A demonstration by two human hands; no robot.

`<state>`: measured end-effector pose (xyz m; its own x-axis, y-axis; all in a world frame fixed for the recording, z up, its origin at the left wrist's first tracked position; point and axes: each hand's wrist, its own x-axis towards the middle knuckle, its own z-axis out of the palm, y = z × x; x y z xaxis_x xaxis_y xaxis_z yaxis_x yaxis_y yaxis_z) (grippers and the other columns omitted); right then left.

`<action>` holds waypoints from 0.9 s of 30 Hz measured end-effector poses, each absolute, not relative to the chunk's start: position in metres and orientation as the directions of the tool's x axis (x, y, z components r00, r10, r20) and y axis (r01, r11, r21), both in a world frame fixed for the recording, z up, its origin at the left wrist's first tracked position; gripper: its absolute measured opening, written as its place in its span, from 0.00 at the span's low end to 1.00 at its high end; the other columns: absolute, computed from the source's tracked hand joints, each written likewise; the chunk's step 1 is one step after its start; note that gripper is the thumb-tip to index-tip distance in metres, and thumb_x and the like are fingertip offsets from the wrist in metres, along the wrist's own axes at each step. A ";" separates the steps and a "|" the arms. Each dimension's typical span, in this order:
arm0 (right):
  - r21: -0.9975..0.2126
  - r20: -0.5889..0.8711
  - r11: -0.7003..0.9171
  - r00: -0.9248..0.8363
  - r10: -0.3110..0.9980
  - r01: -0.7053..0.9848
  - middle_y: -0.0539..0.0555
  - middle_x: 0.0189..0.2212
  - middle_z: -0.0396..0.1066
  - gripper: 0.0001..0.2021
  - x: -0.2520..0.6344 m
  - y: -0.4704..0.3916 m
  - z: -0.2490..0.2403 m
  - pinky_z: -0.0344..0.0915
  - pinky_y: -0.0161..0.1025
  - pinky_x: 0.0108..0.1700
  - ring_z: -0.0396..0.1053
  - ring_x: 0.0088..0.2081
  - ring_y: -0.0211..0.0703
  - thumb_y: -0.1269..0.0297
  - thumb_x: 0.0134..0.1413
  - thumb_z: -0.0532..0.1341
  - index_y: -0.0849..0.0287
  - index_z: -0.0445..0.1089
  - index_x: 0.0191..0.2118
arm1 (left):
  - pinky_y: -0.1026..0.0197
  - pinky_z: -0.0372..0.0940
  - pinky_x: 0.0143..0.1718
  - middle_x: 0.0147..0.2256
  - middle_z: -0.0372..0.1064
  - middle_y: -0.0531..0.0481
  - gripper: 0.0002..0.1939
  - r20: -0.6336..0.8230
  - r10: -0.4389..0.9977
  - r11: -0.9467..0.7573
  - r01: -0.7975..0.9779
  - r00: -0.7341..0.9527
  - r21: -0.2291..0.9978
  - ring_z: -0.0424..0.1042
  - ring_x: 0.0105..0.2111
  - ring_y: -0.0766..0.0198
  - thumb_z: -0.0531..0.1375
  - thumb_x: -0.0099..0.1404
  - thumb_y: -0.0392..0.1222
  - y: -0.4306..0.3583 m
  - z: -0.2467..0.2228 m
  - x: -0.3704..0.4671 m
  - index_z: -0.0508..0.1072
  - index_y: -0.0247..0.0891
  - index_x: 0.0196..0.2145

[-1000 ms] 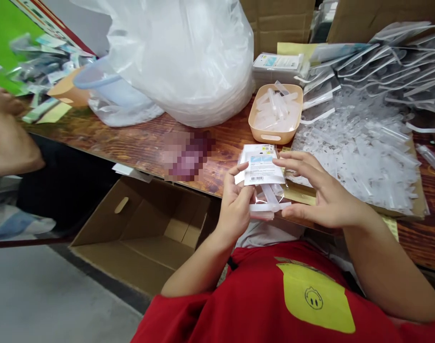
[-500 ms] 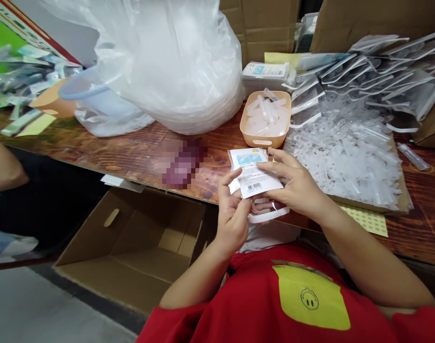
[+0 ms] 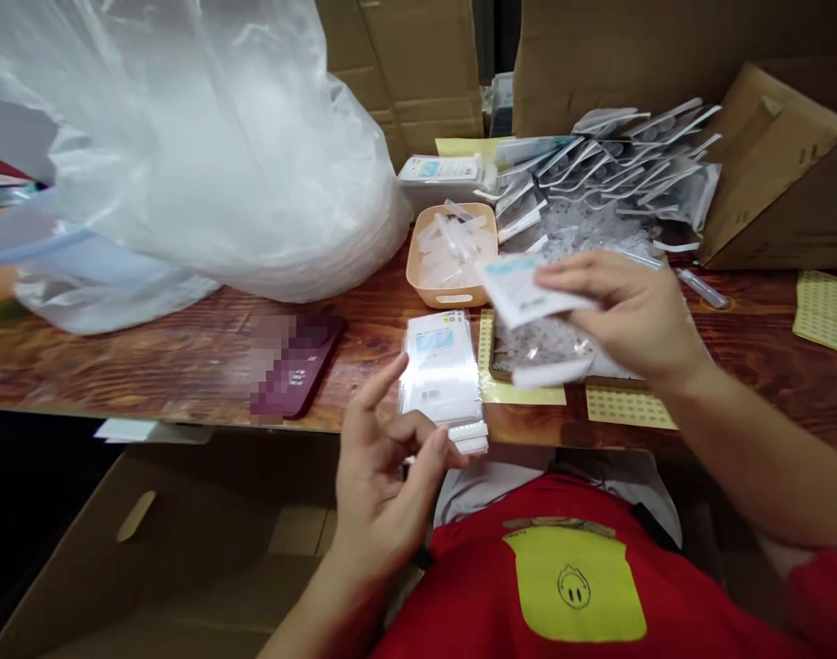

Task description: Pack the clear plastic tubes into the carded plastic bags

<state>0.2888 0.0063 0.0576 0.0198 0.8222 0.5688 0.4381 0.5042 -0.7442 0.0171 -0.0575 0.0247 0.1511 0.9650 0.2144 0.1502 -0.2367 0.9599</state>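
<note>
Head view: right hand [image 3: 631, 311] gripping a packet [image 3: 525, 297], left hand [image 3: 384, 480] loosely open by a stack of packets [image 3: 438, 371]
The right hand pinches the packet at its white card between thumb and fingers, holding it up in front of a heap of clear tubes [image 3: 583, 229], blurred, the clear pouch toward the person. The left hand's index finger points out along the stack's left side and its thumb lies over the lower end; whether it presses on the stack I cannot tell. The stack lies flat on the wooden table [image 3: 212, 375], near the front edge, just before a tan tub [image 3: 424, 290] of pale strips. A yellow sticker sheet [image 3: 631, 408] lies at the table edge, under the right forearm's side
</note>
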 end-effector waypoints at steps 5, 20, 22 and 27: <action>-0.817 0.420 0.177 0.356 0.834 0.549 0.56 0.39 0.80 0.10 0.363 0.053 0.086 0.76 0.40 0.45 0.76 0.37 0.38 0.74 0.53 0.70 0.61 0.83 0.42 | 0.62 0.66 0.29 0.32 0.71 0.53 0.18 0.337 0.883 -0.469 0.590 0.326 0.657 0.70 0.26 0.67 0.61 0.74 0.44 -0.013 0.014 -0.017 0.72 0.40 0.58; -0.091 0.046 0.138 -0.134 0.990 0.986 0.62 0.62 0.67 0.22 0.417 0.119 0.043 0.55 0.67 0.70 0.59 0.66 0.68 0.52 0.55 0.71 0.59 0.80 0.52 | 0.43 0.73 0.55 0.55 0.73 0.34 0.27 0.163 0.634 -0.770 0.599 0.756 0.219 0.76 0.53 0.45 0.58 0.74 0.58 0.032 0.001 -0.036 0.77 0.34 0.57; 0.013 0.133 0.161 -0.161 0.978 0.987 0.63 0.60 0.67 0.21 0.401 0.112 0.050 0.51 0.70 0.69 0.55 0.67 0.72 0.50 0.57 0.69 0.60 0.79 0.50 | 0.44 0.73 0.55 0.54 0.74 0.34 0.27 0.158 0.641 -0.764 0.607 0.751 0.217 0.77 0.53 0.45 0.57 0.74 0.57 0.034 0.001 -0.036 0.78 0.32 0.56; 0.095 0.026 0.259 -0.263 0.964 0.961 0.63 0.52 0.72 0.18 0.336 0.106 0.047 0.62 0.56 0.63 0.66 0.59 0.61 0.55 0.65 0.61 0.63 0.76 0.51 | 0.43 0.74 0.52 0.52 0.77 0.35 0.25 0.095 0.654 -0.755 0.640 0.751 0.140 0.79 0.49 0.45 0.56 0.72 0.52 0.035 0.010 -0.031 0.80 0.30 0.54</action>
